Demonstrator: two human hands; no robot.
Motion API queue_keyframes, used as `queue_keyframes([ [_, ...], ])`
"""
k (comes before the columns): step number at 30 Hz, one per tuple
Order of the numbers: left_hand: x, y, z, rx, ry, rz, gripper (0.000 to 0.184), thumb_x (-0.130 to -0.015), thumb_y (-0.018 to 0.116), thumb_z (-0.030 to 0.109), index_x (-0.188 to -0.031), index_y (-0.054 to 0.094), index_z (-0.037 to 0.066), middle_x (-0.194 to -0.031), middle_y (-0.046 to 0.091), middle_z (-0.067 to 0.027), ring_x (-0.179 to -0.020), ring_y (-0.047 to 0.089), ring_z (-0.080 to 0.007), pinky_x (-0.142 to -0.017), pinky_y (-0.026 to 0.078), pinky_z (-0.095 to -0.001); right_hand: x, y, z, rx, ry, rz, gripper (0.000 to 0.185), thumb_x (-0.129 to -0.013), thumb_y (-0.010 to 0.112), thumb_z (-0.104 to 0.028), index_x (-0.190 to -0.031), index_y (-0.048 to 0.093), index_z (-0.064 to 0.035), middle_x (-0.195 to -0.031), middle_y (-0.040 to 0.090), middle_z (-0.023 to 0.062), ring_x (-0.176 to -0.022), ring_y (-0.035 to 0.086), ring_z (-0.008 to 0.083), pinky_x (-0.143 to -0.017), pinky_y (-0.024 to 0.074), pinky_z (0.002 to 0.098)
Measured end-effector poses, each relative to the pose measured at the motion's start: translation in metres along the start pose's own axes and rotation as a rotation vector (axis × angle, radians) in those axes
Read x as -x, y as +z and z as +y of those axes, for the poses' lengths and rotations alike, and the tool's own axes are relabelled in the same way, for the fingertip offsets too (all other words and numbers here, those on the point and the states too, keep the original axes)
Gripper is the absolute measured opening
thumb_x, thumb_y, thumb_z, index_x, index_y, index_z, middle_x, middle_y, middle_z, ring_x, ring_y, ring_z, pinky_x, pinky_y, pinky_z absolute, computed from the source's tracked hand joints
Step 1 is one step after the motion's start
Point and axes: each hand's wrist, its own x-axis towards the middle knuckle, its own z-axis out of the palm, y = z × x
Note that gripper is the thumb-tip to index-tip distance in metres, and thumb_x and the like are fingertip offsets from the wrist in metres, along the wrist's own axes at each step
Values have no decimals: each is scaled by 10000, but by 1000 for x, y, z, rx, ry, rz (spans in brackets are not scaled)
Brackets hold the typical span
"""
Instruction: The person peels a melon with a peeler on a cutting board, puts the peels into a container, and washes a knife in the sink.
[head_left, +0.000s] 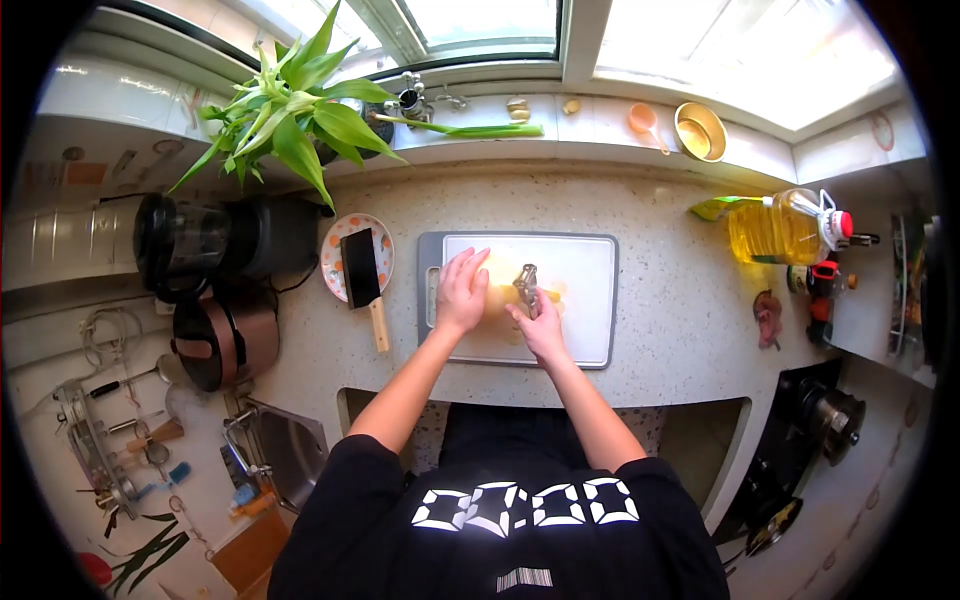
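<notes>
On the white cutting board with a grey rim (585, 300), my left hand (462, 290) steadies a pale yellow peeled potato (496, 302) from its left side, fingers stretched along it. My right hand (541, 328) grips a metal peeler (527, 282), whose head points up and away at the potato's right side. Yellowish peel scraps (557, 293) lie around the peeler on the board. Part of the potato is hidden by my left hand, and glare blurs its outline.
A cleaver (360, 270) rests across a patterned plate (384, 250) left of the board. An oil bottle (785, 228) stands at right. On the sill are a plant (295, 120), green onion (470, 130), and gold bowl (700, 132). A sink (290, 450) is at lower left.
</notes>
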Motion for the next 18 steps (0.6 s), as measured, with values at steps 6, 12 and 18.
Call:
queue_keyframes([
  [6,-4,-13,21,-118,-72,-108,308,-1037,545,304,-1243,758,218,-1218,706,-96,-1141,631,-316,-1025,486,-425,10,3,5,48,78,15,608,-873,857,-143,-1368,545,23,-1281,645,103,-1171,600,179,-1025,486,331],
  [12,-10,-5,21,-172,27,-122,294,-996,577,291,-1198,777,215,-1201,714,-95,-1134,636,-314,-1001,508,-425,26,4,17,81,92,37,541,-888,842,-182,-1326,578,-4,-1182,685,79,-1051,654,178,-899,537,344],
  [18,-14,3,2,-34,119,-9,284,-917,584,206,-1107,789,158,-1143,741,-81,-1091,661,-315,-968,521,-446,32,-49,-29,943,-187,-35,322,-996,632,-483,-1046,719,-177,-772,717,122,-767,723,338,-636,546,416],
])
